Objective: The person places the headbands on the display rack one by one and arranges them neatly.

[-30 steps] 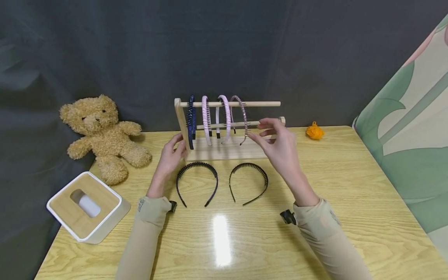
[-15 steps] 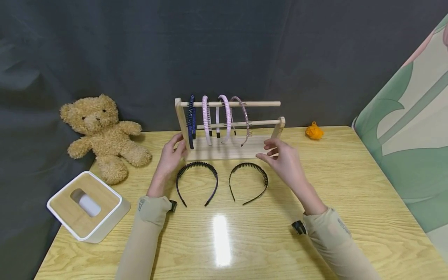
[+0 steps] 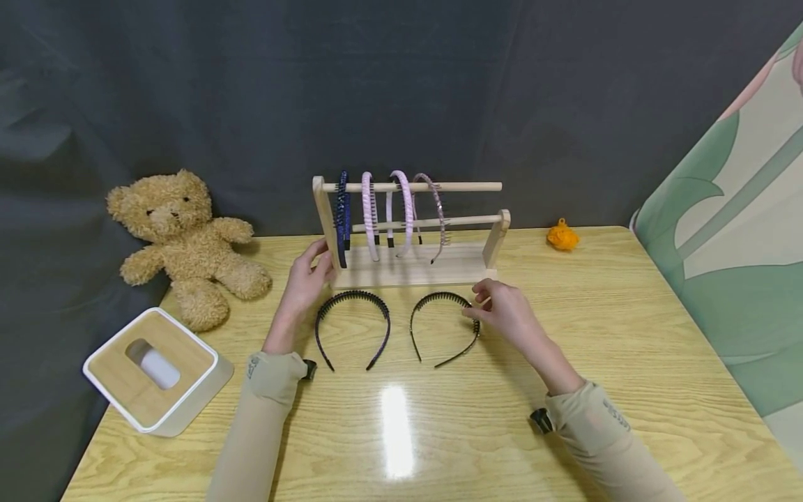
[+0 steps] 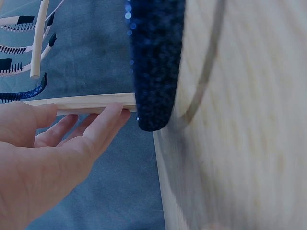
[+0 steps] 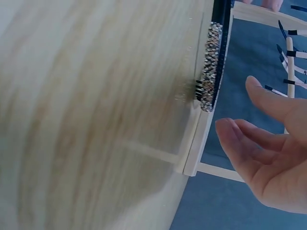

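My left hand (image 3: 307, 279) holds the left upright of a wooden headband rack (image 3: 461, 263), thumb on one side and fingers on the other in the left wrist view. On its upper rod hang a dark blue headband (image 3: 341, 219), two pale lilac ones, one of them a wrapped headband (image 3: 367, 216), and a thin pinkish headband (image 3: 438, 206). Two dark toothed headbands lie in front: a left headband (image 3: 353, 293) and a right headband (image 3: 445, 295). My right hand (image 3: 511, 314) hovers at the right one's edge, thumb and fingers apart with nothing between them. Its glittery band (image 5: 210, 67) shows in the right wrist view.
A teddy bear (image 3: 194, 244) sits at the back left. A white box with a wooden lid (image 3: 141, 390) stands at the left edge. At the back right lies a small orange object (image 3: 562, 236). A dark curtain (image 3: 401, 84) hangs behind the table.
My right hand has left the thin pinkish headband, now hanging on the rack, and moved down toward the right dark headband on the table. The left hand stays on the upright.
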`<state>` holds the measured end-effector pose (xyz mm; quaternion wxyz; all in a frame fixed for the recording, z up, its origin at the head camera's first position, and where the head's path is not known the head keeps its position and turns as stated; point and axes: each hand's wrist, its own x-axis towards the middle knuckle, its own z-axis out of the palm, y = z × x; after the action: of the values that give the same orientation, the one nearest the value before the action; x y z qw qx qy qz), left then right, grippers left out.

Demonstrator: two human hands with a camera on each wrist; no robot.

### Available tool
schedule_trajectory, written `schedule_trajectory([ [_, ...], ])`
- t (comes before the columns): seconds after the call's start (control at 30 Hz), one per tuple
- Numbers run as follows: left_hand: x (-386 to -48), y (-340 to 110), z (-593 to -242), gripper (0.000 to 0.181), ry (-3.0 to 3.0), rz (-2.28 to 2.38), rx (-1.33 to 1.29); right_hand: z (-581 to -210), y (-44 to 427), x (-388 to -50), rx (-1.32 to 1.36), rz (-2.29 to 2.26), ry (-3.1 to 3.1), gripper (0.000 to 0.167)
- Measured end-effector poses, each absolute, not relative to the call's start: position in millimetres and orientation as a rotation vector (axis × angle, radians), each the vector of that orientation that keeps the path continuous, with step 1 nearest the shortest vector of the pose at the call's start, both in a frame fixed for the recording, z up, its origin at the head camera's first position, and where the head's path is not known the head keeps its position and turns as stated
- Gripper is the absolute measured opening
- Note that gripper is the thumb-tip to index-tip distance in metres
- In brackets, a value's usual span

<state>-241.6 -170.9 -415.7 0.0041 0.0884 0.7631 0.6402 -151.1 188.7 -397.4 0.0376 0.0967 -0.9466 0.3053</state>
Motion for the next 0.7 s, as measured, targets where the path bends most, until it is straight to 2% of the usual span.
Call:
schedule_trajectory([
  [0.37,-239.8,-171.0,-413.7,0.046,2.392,1.991,0.259,-405.2,192.0,-152.2,0.305,0.83,-3.045,0.033],
  [0.7,-239.7,-170.6,-413.7,0.046,2.389,1.996,0.267,-401.7,192.7,-151.1,0.332,0.781,-3.13,0.033],
])
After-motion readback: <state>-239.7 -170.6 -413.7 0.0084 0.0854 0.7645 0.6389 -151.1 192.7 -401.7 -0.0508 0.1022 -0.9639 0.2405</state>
